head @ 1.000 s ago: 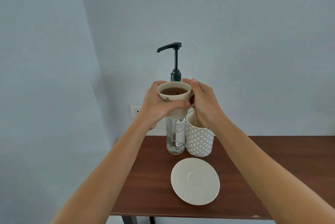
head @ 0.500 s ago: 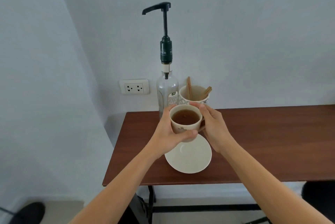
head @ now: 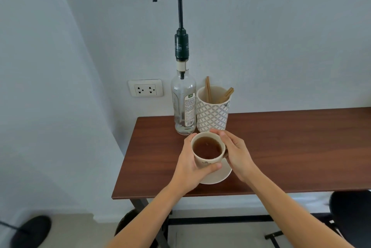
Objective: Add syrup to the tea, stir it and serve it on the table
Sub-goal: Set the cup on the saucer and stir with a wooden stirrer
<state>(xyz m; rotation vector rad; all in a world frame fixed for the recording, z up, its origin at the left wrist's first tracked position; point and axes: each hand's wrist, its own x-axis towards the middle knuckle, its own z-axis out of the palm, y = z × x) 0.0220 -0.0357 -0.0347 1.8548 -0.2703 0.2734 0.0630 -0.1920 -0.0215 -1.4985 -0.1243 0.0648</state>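
Note:
A cream cup of brown tea (head: 207, 150) is over the white saucer (head: 220, 177) near the front left of the brown table (head: 291, 147); whether its base rests on the saucer is hidden. My left hand (head: 189, 167) wraps its left side and front. My right hand (head: 235, 152) grips its right side, covering the handle. Behind the cup stands a clear glass syrup bottle (head: 183, 105) with a tall black pump (head: 179, 6), its spout pointing left. A patterned white holder (head: 213, 111) with wooden stir sticks (head: 208, 89) stands right of the bottle.
A white wall socket (head: 146, 88) is on the wall left of the bottle. The table's left edge lies close to the saucer. Below the table are black frame bars (head: 220, 219), a dark shoe (head: 30, 231) at the lower left and a black object (head: 351, 207) at the lower right.
Both hands have brought the cup down from in front of the pump bottle to the saucer. The view has tilted downward, showing more of the table and floor.

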